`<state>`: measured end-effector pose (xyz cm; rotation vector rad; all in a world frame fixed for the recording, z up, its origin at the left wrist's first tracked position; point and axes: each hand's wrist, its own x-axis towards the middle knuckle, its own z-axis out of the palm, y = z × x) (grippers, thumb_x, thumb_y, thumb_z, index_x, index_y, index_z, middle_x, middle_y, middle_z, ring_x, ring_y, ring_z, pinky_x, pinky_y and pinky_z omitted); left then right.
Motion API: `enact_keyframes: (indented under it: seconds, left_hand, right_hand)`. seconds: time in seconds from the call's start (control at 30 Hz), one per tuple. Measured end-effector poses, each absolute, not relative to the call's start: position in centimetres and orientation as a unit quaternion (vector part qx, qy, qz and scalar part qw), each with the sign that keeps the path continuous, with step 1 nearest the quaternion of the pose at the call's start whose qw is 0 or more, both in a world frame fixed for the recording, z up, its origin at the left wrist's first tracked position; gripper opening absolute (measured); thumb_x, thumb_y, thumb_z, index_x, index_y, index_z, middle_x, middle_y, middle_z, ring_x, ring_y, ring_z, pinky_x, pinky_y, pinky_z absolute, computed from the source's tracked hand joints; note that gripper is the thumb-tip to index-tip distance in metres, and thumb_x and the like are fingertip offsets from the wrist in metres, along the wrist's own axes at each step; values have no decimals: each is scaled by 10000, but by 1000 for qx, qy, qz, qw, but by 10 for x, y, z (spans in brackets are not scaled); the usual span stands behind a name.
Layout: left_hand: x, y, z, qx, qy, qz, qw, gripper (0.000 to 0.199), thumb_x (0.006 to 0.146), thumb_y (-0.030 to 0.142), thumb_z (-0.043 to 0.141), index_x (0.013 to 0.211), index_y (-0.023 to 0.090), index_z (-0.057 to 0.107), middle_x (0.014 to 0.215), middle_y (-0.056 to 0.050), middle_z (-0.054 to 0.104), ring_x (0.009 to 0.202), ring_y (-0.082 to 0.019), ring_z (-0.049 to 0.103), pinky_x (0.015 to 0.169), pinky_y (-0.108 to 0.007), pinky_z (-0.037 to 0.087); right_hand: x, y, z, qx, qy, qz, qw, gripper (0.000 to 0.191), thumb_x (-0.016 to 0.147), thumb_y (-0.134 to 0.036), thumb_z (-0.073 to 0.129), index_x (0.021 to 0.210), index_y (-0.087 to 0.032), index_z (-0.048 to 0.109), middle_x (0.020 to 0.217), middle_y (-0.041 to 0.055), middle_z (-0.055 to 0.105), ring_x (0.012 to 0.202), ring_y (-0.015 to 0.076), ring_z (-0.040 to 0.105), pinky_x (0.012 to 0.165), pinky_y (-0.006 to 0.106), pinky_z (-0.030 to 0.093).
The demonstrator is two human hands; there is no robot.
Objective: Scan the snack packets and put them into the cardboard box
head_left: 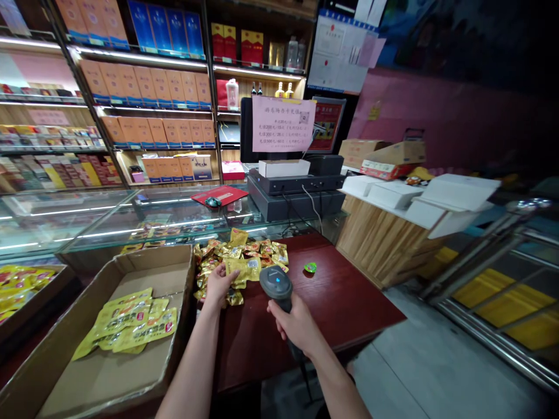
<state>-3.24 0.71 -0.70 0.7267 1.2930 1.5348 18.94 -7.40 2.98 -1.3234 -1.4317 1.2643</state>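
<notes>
My left hand (221, 285) grips a yellow foil snack packet (243, 270) by its edge, just above a loose heap of similar packets (240, 254) on the dark red table (345, 314). My right hand (297, 324) is wrapped around the handle of a grey handheld barcode scanner (276, 283), whose head points up and away from me, close to the held packet. To the left, an open cardboard box (105, 372) holds several yellow packets (131, 326) lying flat. A small green wrapped item (310, 267) lies to the right of the heap.
A glass display counter (174, 224) stands behind the table, with a red mat and computer mouse on top. Beyond are a cash register (297, 195), a pink notice, and stocked shelves of boxes. White boxes sit on a wooden counter at the right.
</notes>
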Motion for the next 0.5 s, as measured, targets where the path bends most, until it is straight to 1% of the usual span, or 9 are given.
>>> enact_keyframes:
  seconds: [0.07, 0.17, 0.37, 0.5]
  left_hand:
    - [-31, 7, -7, 298, 536, 627, 481, 497, 475, 277, 985, 866, 163, 701, 756, -49, 775, 768, -248, 769, 782, -362, 610]
    - [-29, 8, -8, 299, 528, 630, 485, 499, 488, 252, 980, 897, 162, 709, 747, -44, 774, 774, -254, 774, 776, -363, 613]
    - [-27, 8, -5, 293, 524, 635, 485, 538, 440, 228, 986, 889, 148, 701, 733, -45, 773, 711, -242, 762, 674, -312, 592]
    - [-25, 6, -1, 296, 515, 638, 490, 527, 454, 250, 975, 894, 145, 705, 787, -64, 790, 747, -243, 769, 708, -322, 601]
  right_hand:
    - [189, -75, 30, -524, -568, 495, 397, 298, 827, -477, 653, 928, -205, 585, 495, -87, 551, 362, 113, 490, 342, 201, 389]
    - [190, -75, 31, -529, -571, 485, 398, 291, 835, -475, 638, 925, -203, 588, 490, -85, 551, 357, 110, 491, 346, 199, 395]
    - [189, -76, 34, -531, -572, 484, 396, 299, 815, -495, 642, 873, -207, 585, 454, -89, 530, 338, 104, 474, 345, 196, 379]
    - [188, -77, 37, -538, -563, 488, 395, 308, 802, -503, 648, 863, -205, 596, 436, -92, 524, 326, 104, 468, 348, 199, 376]
